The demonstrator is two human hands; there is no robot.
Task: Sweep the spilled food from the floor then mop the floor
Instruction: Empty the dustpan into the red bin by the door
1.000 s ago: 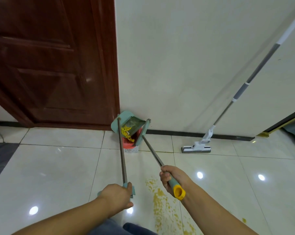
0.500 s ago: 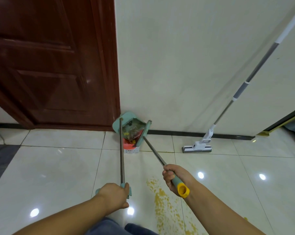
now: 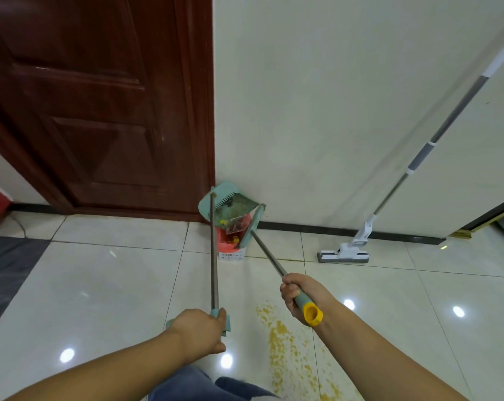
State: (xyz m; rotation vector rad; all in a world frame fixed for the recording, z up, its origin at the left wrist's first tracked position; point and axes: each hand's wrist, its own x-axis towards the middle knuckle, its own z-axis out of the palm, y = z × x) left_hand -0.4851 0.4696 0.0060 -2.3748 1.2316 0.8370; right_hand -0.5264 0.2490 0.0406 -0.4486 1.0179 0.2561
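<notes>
Dustpan tipped over red bin at wall base.
Left hand (image 3: 200, 331) grips dustpan (image 3: 226, 202) handle; right hand (image 3: 301, 293) grips broom (image 3: 252, 227) handle, head against the pan. Yellow crumbs (image 3: 285, 351) on tile floor (image 3: 100, 285). Mop (image 3: 343, 253) leans on wall. Red bin (image 3: 230, 244) beside the door (image 3: 100, 96).

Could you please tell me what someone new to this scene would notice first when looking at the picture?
Most striking are the two hands: the left hand and right hand each grip a long metal handle, tipping a teal plastic dustpan over a small red bin at the foot of the wall. Next comes the smear of yellow food residue on the glossy white tiles just ahead of the person. A white flat mop leans against the wall to the right.
</notes>
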